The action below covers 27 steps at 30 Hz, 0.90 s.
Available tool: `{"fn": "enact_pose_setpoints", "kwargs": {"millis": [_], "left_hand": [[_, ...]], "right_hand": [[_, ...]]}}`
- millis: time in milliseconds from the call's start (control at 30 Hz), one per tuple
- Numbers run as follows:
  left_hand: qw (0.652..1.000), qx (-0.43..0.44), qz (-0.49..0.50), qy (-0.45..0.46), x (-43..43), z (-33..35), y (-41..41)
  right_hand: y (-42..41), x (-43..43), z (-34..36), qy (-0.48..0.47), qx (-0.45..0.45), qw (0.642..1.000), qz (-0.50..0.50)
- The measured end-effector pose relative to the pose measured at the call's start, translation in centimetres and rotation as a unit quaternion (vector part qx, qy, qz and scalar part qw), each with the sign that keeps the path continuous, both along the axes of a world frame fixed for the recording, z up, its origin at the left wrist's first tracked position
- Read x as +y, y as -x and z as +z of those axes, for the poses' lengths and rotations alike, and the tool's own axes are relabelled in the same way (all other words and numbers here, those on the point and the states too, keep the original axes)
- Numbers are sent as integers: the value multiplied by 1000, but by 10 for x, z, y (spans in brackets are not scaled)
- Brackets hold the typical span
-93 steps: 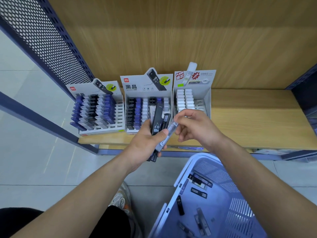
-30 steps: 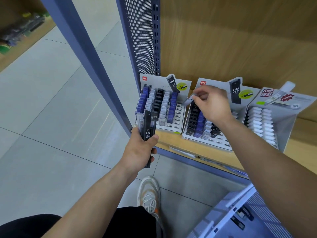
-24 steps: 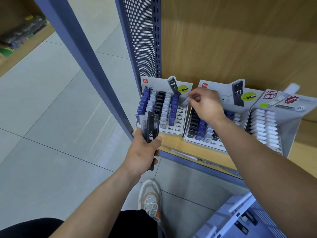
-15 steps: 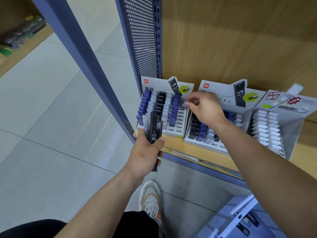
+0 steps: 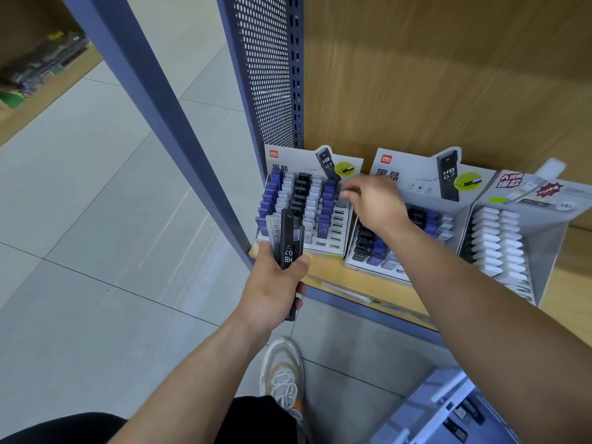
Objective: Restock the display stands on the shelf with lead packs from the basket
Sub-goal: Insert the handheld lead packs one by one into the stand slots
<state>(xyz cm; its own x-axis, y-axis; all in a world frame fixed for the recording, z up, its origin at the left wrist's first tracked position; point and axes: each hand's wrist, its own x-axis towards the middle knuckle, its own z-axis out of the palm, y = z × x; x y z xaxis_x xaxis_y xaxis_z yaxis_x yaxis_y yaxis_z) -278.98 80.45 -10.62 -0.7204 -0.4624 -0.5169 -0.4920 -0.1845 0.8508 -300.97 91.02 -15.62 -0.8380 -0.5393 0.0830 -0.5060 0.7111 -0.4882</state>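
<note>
Right hand [image 5: 374, 205] nearer, over left display stand [image 5: 334, 233] right column. Fingertips [image 5: 348, 191] bunched above grey lead pack [image 5: 342, 202], upright in slot; pinch uncertain. Left hand [image 5: 275, 283], before stand, grips spare packs [image 5: 287, 238] upright.

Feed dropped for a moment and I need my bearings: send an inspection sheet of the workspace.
Surface: wooden shelf, three stands side by side.
Job's things: left stand has empty slots on its right side; middle stand and right stand hold packs; basket holds loose packs.
Clutter: nothing seen.
Grippers: left hand grips a bunch of packs; right hand, fingers at left stand's right column, grip blurred.
Cables: nothing seen.
Surroundings: tiled floor, perforated panel.
</note>
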Motion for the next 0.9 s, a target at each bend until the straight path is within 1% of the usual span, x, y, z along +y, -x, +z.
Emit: {"fn": "enact_pose_setpoints", "kwargs": {"millis": [100,200,267,333,367,400,433,500,533,633,800,900], "left_hand": [[1000,9,0,-2,1,1,1],[1000,19,-7,-7,2,4,2],[999,26,-15,-12,3,7,2],[999,36,-28,-20,4,12,3],[998,42,-37,-26,6,14,3],[997,51,-47,-31,8,17,4],[996,61,-57,-38,11,19,5],[992,79,-76,-55,19,22,5],[991,85,-86,-63,23,23,5],[986,94,-117,-75,36,30,5],[977,112,-162,-81,54,37,7],[977,116,-158,-88,63,41,10]], "right_hand": [[-1,-4,-2,-23,20,999,-9],[-1,-4,-2,-35,5,999,-15],[-5,0,6,2,-8,999,-35],[-17,10,23,89,-5,994,-62],[-28,17,34,133,-26,989,-61],[-40,23,46,169,-71,982,-45],[-53,30,57,195,-139,971,-22],[-78,44,75,217,-266,939,15],[-88,50,80,225,-301,927,23],[-103,64,89,246,-340,907,25],[-108,91,99,264,-378,888,9],[-107,112,103,301,-381,874,-7]]}}
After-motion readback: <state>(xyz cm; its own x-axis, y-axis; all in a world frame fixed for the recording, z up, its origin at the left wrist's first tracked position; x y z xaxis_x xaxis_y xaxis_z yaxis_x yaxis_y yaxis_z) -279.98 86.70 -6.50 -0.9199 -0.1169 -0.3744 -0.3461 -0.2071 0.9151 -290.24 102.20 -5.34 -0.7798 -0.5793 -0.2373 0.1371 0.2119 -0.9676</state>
